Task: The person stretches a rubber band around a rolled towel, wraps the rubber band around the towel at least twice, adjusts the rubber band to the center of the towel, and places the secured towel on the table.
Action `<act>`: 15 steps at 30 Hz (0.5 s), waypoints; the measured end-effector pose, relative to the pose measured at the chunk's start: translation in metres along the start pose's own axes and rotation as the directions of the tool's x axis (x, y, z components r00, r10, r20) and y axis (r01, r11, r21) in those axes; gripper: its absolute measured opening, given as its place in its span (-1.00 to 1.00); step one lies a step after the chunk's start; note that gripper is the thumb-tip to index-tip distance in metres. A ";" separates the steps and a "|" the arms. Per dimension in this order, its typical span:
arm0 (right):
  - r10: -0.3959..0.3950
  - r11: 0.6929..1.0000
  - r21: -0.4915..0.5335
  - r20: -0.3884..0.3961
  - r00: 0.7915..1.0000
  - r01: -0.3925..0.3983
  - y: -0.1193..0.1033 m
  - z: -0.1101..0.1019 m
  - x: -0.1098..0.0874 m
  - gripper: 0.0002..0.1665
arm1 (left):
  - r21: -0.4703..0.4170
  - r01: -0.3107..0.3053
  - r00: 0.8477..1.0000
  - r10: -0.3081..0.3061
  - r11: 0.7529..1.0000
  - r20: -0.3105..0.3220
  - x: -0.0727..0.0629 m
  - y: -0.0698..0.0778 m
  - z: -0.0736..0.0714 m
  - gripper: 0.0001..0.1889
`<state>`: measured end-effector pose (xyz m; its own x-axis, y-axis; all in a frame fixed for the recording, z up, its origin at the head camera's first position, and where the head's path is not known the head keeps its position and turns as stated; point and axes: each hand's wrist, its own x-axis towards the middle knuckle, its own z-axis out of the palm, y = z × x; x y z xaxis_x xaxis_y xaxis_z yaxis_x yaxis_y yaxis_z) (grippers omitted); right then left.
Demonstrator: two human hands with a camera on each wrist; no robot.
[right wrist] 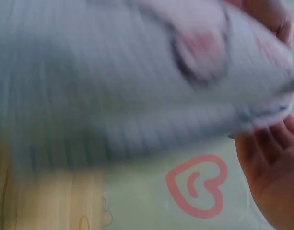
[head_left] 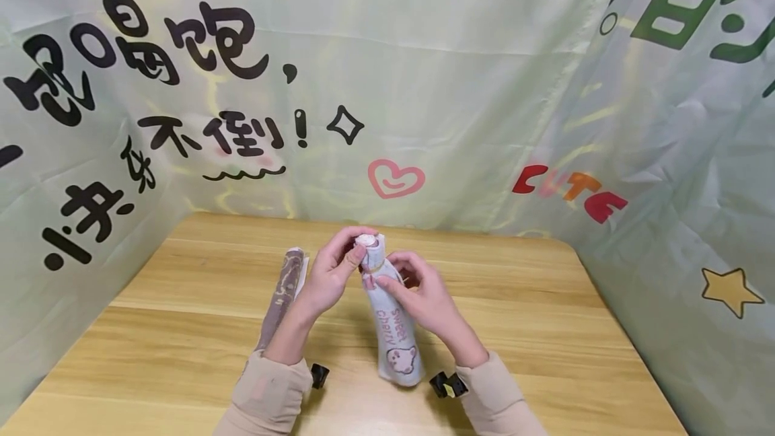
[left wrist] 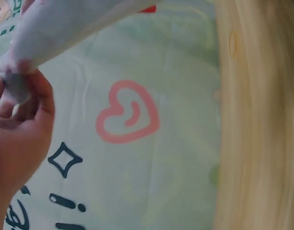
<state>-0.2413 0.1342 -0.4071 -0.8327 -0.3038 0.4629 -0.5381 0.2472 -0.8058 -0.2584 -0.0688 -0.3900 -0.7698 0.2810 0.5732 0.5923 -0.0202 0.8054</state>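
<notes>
A pale blue rolled cloth [head_left: 390, 325] with pink "sweet cherry" lettering and a bear face hangs at a slant between both hands. A thin yellowish band [head_left: 375, 268] circles its narrow neck. My left hand [head_left: 331, 273] grips the top end, thumb against the rolled edge. Just below the band, my right hand [head_left: 428, 295] pinches the cloth between thumb and fingers. In the left wrist view, the left hand [left wrist: 22, 148] clasps the narrow end. Blurred cloth [right wrist: 127, 96] fills much of the right wrist view, with the right hand [right wrist: 276, 177] at its narrow end.
A brown patterned roll [head_left: 284, 295] with a white edge lies on the wooden table [head_left: 527, 301], left of the left forearm. Small black devices [head_left: 319, 375] sit beside the sleeves. A pale green printed curtain [head_left: 460, 106] encloses the table's back and sides.
</notes>
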 end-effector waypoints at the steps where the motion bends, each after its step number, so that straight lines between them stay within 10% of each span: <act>1: -0.014 0.999 -0.031 -0.031 0.999 0.014 0.000 0.001 0.000 -0.71 | 0.064 -0.002 1.000 0.002 0.998 0.002 0.000 0.000 -0.001 -0.71; 7: -0.167 0.965 -0.218 -0.086 0.982 0.145 0.005 0.006 0.000 -0.65 | 0.349 0.052 0.998 -0.059 0.936 0.010 0.000 -0.003 -0.005 -0.64; 15: -0.195 0.978 -0.086 -0.062 0.979 0.190 0.001 0.007 -0.001 -0.83 | 0.080 0.135 0.991 -0.133 0.988 -0.023 -0.002 0.001 -0.007 -0.78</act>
<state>-0.2404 0.1283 -0.4112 -0.7182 -0.2890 0.6330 -0.6954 0.2630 -0.6688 -0.2584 -0.0763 -0.3895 -0.8471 0.2589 0.4640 0.5003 0.0945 0.8607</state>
